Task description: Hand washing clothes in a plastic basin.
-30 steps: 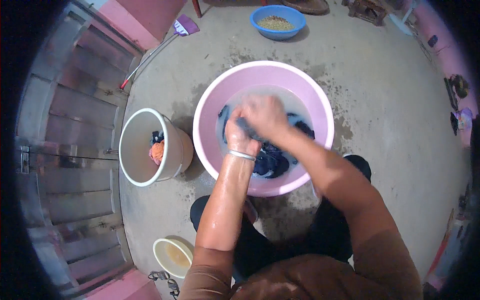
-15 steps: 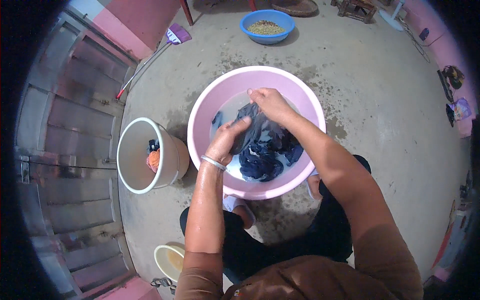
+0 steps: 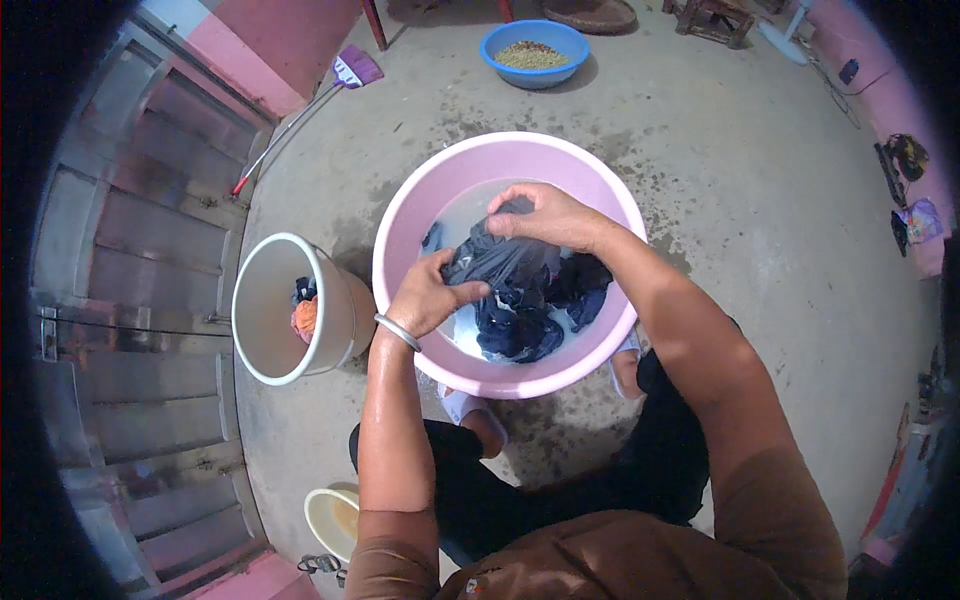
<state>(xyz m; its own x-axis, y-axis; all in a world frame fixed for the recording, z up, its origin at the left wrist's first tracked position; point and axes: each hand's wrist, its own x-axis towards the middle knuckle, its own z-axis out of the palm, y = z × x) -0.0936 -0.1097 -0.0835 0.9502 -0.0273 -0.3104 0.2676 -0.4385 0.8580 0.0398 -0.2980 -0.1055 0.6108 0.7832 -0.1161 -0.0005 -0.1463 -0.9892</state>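
Note:
A round pink basin [image 3: 410,210] stands on the floor in front of me, holding cloudy water and wet dark clothes [image 3: 520,330]. Between both hands is a dark grey wet garment [image 3: 500,262], partly lifted above the water. My left hand [image 3: 432,292], with a bangle at its wrist, grips the garment's left edge between thumb and fingers. At its far end my right hand [image 3: 540,215] has thumb and fingers curled round the cloth. Navy clothes lie bunched in the water under and beside the garment.
Left of the basin stands a pale bucket [image 3: 345,320] with an orange and dark cloth inside. A small cream basin [image 3: 325,520] is at lower left. Beyond lie a blue basin [image 3: 555,72] of grain-like bits and a purple broom [image 3: 358,68]. Metal doors [image 3: 150,270] line the left.
My right hand has come down a little and turned, its fingers now curled over the cloth. My left hand has shifted slightly left and lower along the garment.

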